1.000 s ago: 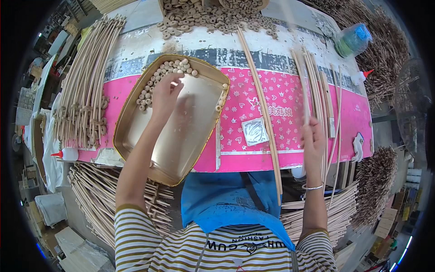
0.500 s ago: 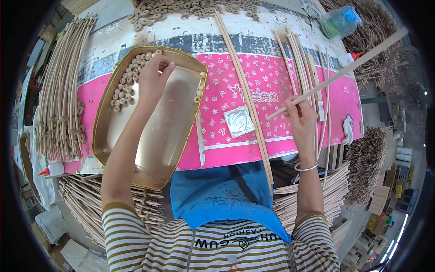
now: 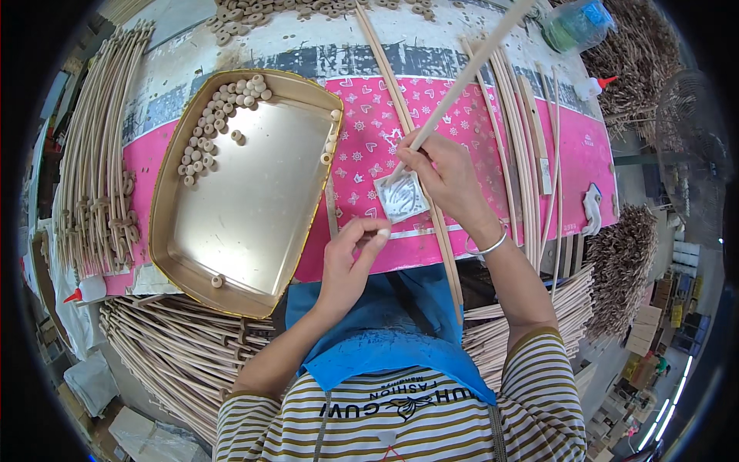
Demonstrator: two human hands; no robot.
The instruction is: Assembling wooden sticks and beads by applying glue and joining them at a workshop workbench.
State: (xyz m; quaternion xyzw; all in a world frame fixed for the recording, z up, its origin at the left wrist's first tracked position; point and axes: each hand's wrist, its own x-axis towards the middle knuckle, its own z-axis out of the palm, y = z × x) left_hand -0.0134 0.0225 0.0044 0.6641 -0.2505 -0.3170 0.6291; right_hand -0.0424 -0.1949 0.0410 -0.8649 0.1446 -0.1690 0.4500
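Observation:
My right hand (image 3: 446, 173) grips a pale wooden stick (image 3: 469, 73) that slants up and away. The stick's lower end is at a small square pad (image 3: 402, 197) smeared with something silvery-white; I cannot tell how firmly it touches. Just nearer than the pad, my left hand (image 3: 346, 262) pinches a small pale wooden bead (image 3: 383, 233) between thumb and fingers. To the left lies a gold-coloured tray (image 3: 246, 192). Wooden beads (image 3: 212, 127) cluster along its far left side, several more line its right wall, and one sits near its front edge.
Long thin sticks (image 3: 392, 92) lie across the pink table cover (image 3: 358, 146), with more sticks (image 3: 516, 146) to the right. Bundled sticks with rings (image 3: 100, 154) flank the left. Wooden rings (image 3: 308, 6), a plastic bottle (image 3: 576, 27) and a red-tipped glue bottle (image 3: 591, 88) stand farther off.
My left hand has left the tray with a bead and come to beside the pad. My right hand has moved left, bringing the stick's end to the pad, the stick now steeper.

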